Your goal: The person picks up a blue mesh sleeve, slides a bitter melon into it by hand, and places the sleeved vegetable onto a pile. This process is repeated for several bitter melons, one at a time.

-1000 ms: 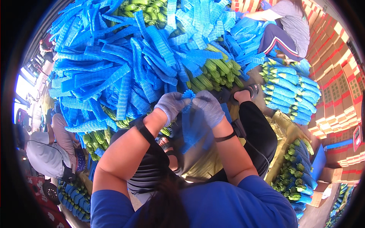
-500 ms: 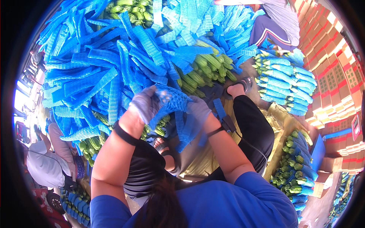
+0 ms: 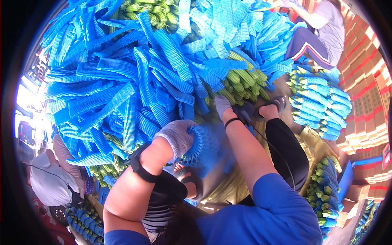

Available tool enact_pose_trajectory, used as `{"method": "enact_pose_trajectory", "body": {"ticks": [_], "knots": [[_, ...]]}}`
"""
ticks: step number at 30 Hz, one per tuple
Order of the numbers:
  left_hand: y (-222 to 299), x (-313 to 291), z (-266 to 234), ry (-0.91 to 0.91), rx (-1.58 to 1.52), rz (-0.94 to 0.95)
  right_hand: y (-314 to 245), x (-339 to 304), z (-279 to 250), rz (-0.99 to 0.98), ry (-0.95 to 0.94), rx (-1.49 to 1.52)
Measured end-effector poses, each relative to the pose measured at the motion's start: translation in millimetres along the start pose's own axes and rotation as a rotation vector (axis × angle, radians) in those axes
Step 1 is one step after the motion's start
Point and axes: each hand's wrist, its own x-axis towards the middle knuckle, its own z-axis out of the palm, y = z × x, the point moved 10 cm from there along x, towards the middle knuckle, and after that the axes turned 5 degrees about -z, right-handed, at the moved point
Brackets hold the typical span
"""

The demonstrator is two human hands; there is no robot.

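Note:
A blue foam net sleeve (image 3: 199, 147) is bunched in my left hand (image 3: 176, 138), which is closed around it; its mouth is stretched round and the lower part is blurred. Both hands wear pale gloves. My right hand (image 3: 222, 106) is apart from the sleeve, at the near edge of a pile of long green gourds (image 3: 241, 83). Its fingers point away from me, and whether they grip a gourd is hidden. A large heap of flat blue net sleeves (image 3: 122, 81) lies in front and to the left of my hands.
Netted gourds (image 3: 320, 100) are stacked at right, with more netted gourds (image 3: 326, 188) nearer. Cardboard boxes (image 3: 367, 102) line the right side. One person (image 3: 322, 36) sits at far right, another person (image 3: 53, 175) at left. Yellow sheeting (image 3: 228, 185) lies under my legs.
My right hand has let go of the net sleeve and moved forward to the gourds. My left hand has come nearer and to the right with the sleeve, which is now bunched.

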Motion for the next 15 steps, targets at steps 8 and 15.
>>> {"method": "enact_pose_trajectory", "body": {"ticks": [8, 15], "knots": [[-20, 9, -23, 0.054, -0.101, -0.033, -5, 29, 80, 0.228, -0.182, -0.845], [-22, -16, -51, 0.133, -0.244, -0.056, 16, -26, 143, 0.306, -0.079, -0.841]]}}
